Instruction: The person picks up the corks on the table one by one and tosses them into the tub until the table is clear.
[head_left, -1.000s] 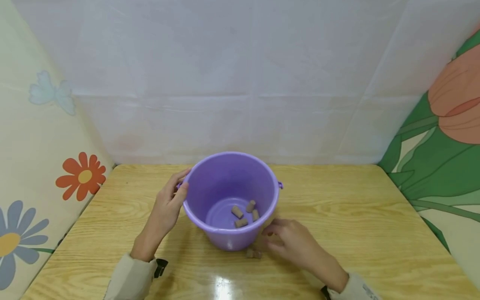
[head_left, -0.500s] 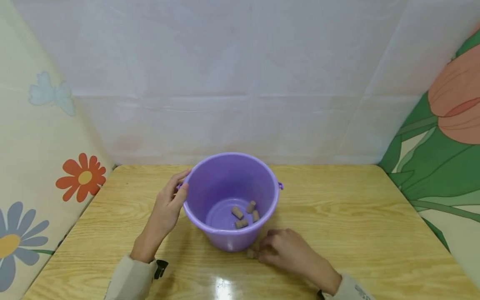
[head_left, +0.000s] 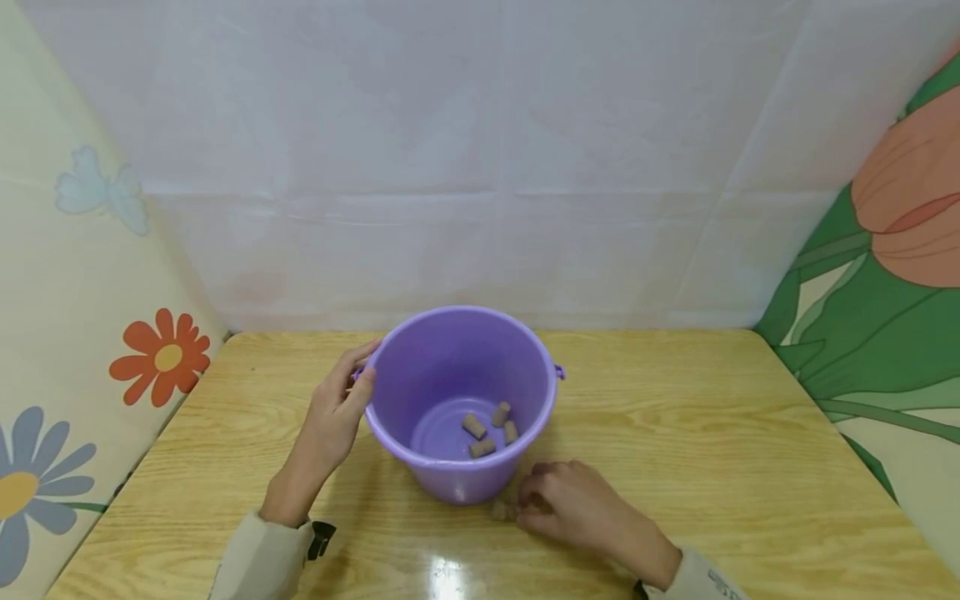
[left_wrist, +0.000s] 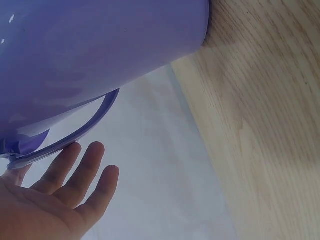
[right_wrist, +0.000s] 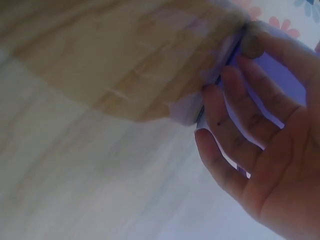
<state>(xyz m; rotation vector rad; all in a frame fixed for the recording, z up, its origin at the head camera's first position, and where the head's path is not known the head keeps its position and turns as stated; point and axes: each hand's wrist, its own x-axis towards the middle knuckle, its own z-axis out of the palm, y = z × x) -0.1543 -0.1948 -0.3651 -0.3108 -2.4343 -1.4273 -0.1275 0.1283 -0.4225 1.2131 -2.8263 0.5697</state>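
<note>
A purple bucket (head_left: 461, 487) stands on the table, several brown cork stoppers (head_left: 482, 448) lying on its bottom. My left hand (head_left: 333, 417) grips the bucket's left rim, thumb over the edge and the other fingers outside. In the left wrist view, the bucket's handle (left_wrist: 75, 135) hangs against those fingers. Low beside the bucket's front right, my right hand (head_left: 573, 504) pinches a cork stopper (right_wrist: 252, 46) between thumb and forefinger, close to the tabletop. Just left of these fingertips another cork stopper (head_left: 501, 509) lies on the table, partly hidden.
The wood-grain table (head_left: 675, 400) reaches back to a white cloth backdrop (head_left: 480, 167). Flower-printed panels (head_left: 75, 333) stand along the left and right sides.
My right hand has come down and slightly forward onto a cork stopper by the bucket's base and now pinches it. The left hand and bucket have stayed put.
</note>
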